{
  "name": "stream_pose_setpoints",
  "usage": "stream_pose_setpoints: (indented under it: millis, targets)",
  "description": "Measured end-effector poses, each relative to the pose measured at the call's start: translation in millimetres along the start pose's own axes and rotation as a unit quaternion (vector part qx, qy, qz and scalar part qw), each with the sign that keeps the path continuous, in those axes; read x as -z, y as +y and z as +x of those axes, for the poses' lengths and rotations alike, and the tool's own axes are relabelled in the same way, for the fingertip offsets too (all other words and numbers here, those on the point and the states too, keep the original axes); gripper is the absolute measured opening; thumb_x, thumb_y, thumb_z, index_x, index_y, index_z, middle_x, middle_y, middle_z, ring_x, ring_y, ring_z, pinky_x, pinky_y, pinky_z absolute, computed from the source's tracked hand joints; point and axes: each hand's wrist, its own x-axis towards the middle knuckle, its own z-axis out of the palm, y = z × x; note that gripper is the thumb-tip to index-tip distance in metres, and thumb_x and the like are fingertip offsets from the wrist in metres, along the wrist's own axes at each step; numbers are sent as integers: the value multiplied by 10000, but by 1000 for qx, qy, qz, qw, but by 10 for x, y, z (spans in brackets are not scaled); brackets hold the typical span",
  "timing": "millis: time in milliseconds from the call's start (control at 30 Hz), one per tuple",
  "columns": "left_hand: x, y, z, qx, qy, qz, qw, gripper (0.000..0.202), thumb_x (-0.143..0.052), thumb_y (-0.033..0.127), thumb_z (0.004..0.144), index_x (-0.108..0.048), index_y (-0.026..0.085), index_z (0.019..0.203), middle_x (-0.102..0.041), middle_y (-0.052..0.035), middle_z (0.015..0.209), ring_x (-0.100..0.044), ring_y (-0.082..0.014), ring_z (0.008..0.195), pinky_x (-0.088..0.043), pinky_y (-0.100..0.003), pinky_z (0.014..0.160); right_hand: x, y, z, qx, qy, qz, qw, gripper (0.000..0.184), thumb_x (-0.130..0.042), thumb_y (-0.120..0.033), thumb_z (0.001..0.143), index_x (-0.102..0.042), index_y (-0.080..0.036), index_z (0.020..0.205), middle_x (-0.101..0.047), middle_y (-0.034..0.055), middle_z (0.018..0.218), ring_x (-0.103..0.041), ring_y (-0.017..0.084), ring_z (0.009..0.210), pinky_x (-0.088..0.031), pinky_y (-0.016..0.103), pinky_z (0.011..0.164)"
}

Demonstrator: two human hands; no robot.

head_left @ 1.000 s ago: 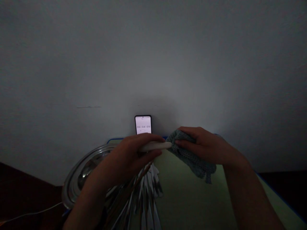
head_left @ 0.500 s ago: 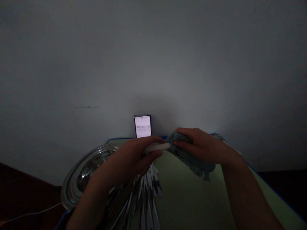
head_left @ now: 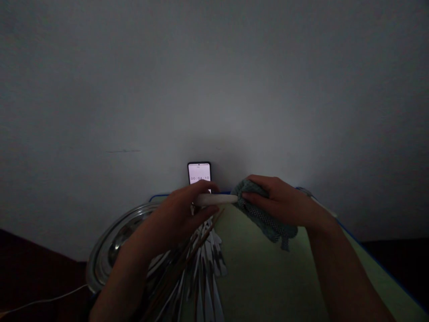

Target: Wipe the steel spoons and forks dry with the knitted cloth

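Left hand (head_left: 181,206), just below mid-frame: white elongated object (head_left: 217,199) held between thumb and fingers, lying near level, its right end meeting the grey-green cloth (head_left: 264,219). Right hand (head_left: 284,201), right of centre: thumb and fingers pinching that cloth. Lower centre: metal cutlery (head_left: 209,281) on a green table (head_left: 268,277). Lower left: 1 metal bowl (head_left: 100,250). Mid-frame: 1 lit phone (head_left: 199,171), partly hidden by the left hand.

Lit phone (head_left: 199,171) upright before grey wall (head_left: 214,89), blue-edged green table (head_left: 268,273), white cable (head_left: 50,300) at lower left
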Motion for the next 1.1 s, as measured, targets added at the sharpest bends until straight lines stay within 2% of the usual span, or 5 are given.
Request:
stream_pose_setpoints:
  millis: [433,667,833,933,1100]
  targets:
    - [266,-9,-219,-19,-29,-104,994,412,-746,323,668,-658,249,1064,-721,13,773,-644,-130,680,-486,-202,630,-19,-137,-8,-38,202,170,964,177,-570,-379,809,-577,-202,819,-577,-30,712,-505,97,606,-406,221,556]
    - [243,172,-259,-40,-5,-68,997,355,-703,303,726,-619,261,1069,-703,44,790,-635,-102,656,-469,-167,590,-155,-175,80,-48,327,362,871,225,-586,-436,785,-575,-219,845,-595,-38,738,-536,98,649,-416,200,558]
    - [298,142,-204,-58,145,-12,988,311,-602,139,783,-572,264,1067,-665,47,921,-612,-83,757,-453,-151,666,-189,-248,96,-27,159,275,948,160,-595,-357,785,-589,-202,823,-592,-35,736,-527,101,662,-427,215,593]
    - [309,142,-166,-65,109,3,992,186,-614,147,765,-595,227,932,-647,53,822,-589,-73,678,-440,-137,608,-169,-294,73,-9,80,229,970,134,-587,-326,793,-579,-193,774,-567,-51,673,-497,84,604,-406,199,542]
    - [211,204,-147,-59,77,-38,995,312,-730,303,684,-607,232,962,-643,72,724,-547,-60,550,-413,-123,503,-111,-293,48,-14,110,191,975,130,-550,-312,826,-575,-194,777,-554,-53,661,-486,77,601,-390,189,530]
